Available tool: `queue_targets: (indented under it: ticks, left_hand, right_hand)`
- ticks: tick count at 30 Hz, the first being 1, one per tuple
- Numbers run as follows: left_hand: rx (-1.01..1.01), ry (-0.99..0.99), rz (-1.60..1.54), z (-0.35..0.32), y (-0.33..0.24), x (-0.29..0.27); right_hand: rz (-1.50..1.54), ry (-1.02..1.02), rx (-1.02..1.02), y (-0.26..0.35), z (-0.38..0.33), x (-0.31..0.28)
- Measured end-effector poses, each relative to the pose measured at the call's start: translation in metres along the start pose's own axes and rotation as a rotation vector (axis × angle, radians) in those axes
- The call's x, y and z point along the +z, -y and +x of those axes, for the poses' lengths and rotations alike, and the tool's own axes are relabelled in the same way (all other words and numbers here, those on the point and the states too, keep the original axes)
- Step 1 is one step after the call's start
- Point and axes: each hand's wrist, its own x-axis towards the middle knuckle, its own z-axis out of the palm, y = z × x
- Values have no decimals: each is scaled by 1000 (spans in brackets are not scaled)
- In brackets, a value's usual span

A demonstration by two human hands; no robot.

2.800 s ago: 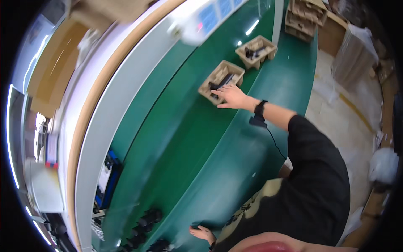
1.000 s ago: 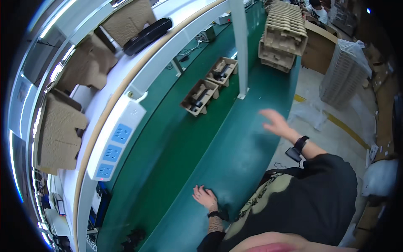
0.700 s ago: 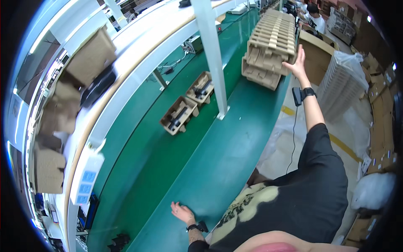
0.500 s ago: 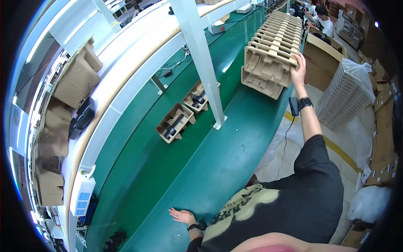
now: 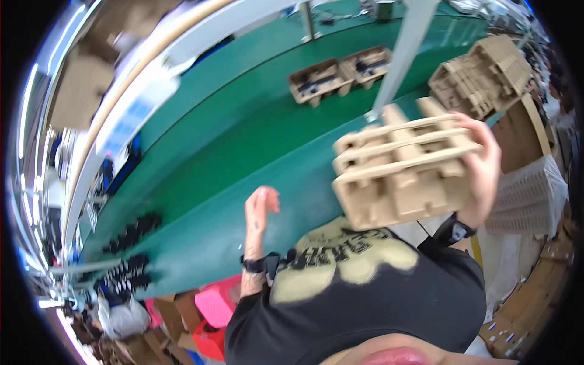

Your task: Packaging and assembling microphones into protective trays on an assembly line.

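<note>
My right hand [image 5: 483, 167] grips the right end of a short stack of tan moulded-pulp trays [image 5: 404, 173], held up in front of my chest. My left hand [image 5: 261, 207] is raised over the green work surface [image 5: 286, 228], its fingers loosely bent with nothing in them, apart from the trays. A larger stack of the same pulp trays [image 5: 480, 76] stands on the bench at the far right. Two more pulp trays, one nearer [image 5: 319, 82] and one farther [image 5: 368, 66], sit end to end on the green belt, each with a dark part inside.
A white metal post [image 5: 401, 61] rises from the bench beyond the held trays. Dark parts [image 5: 125, 274] lie at the left end. At right stand a cardboard box [image 5: 517, 131] and a plastic-wrapped white stack [image 5: 523, 194]. Pink plastic [image 5: 216, 304] shows below the bench edge.
My right hand has brought a short stack of pulp trays away from the large stack, toward my chest. My left hand has lifted off the green surface. The view has turned left.
</note>
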Motion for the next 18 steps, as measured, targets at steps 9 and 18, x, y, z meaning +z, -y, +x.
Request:
queue_targets:
  ticks: [9,18]
  left_hand:
    - [-69,-548,474,-68,66,-128]
    - [-87,-431,332,-103,58,-175]
  right_hand:
    - [121,477,489,-147,-107,317]
    - [3,578,330,-95,-134,328]
